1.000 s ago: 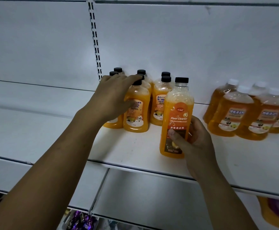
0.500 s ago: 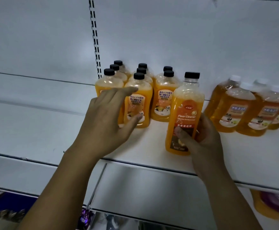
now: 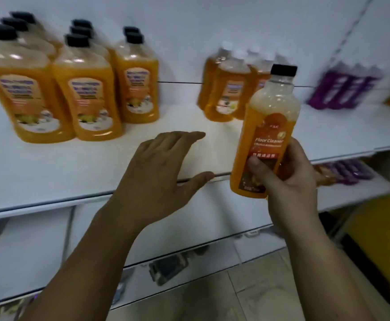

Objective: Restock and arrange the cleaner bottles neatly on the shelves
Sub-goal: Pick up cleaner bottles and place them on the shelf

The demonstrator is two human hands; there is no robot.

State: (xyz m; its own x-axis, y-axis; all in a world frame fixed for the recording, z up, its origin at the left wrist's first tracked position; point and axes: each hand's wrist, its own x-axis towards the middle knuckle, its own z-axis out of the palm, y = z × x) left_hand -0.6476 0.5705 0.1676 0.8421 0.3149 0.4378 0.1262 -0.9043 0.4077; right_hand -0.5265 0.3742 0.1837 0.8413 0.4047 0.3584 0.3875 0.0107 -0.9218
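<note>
Above shelf edge (image 3: 50, 200), bottle (image 3: 268, 135) within right fingers (image 3: 255, 165)

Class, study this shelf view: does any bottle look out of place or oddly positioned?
Yes: the Floor Cleaner bottle is off the shelf, held tilted in the right hand, apart from every group. The shelved bottles stand upright; blur hides finer faults.

We have one view only, worn on the head, looking forward and down at close range onto a white shelf (image 3: 96, 172) and floor (image 3: 247, 297); motion blur leaves the far edges probably unreadable.
</note>
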